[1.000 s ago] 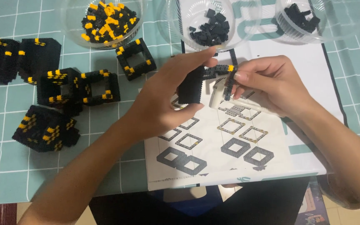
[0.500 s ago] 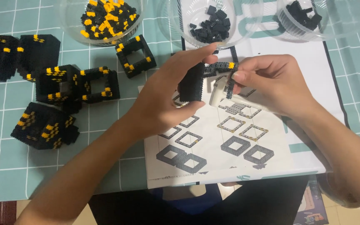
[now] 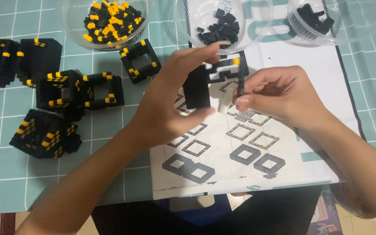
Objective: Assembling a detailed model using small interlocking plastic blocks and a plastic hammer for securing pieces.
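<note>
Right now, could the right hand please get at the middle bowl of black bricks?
Probably yes: the right hand lies just below that bowl, nothing between, though its fingers pinch a thin black brick strip.

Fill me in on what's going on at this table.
A person is putting small building bricks together. The left hand holds a black brick block upright, while the right hand pinches a thin black strip with an orange tip beside it, above an instruction sheet. Finished black-and-orange frames lie to the left; bowls of loose bricks stand behind.
</note>
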